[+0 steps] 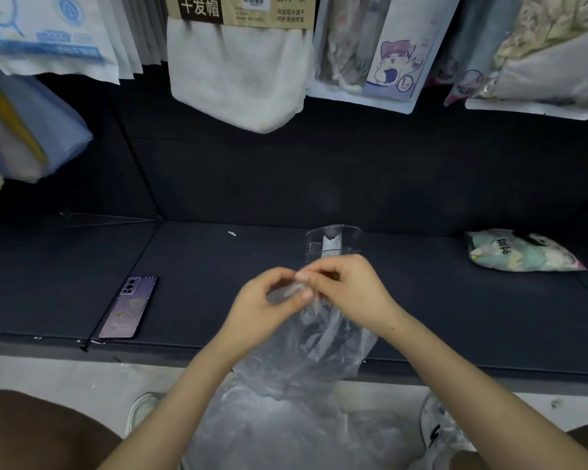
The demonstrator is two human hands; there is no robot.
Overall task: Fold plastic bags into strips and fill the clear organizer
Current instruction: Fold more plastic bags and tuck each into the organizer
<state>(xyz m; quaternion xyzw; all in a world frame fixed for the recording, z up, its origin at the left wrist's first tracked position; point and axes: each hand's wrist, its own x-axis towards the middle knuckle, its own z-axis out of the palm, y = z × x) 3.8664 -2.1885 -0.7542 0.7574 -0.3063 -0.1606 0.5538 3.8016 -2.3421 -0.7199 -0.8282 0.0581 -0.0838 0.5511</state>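
a phone (128, 307) lies on the dark shelf (218, 259) at left. your left hand (269, 307) and right hand (347, 286) meet above the shelf, fingertips (307, 294) pinching the top of the plastic bag (306, 351), which hangs toward your lap. the clear organizer (333, 244) stands just behind the hands. a printed packet (520, 251) lies far right

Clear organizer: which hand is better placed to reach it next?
Probably the right hand: the clear organizer stands just beyond its fingers, while the left hand lies further left. Both pinch the plastic bag.
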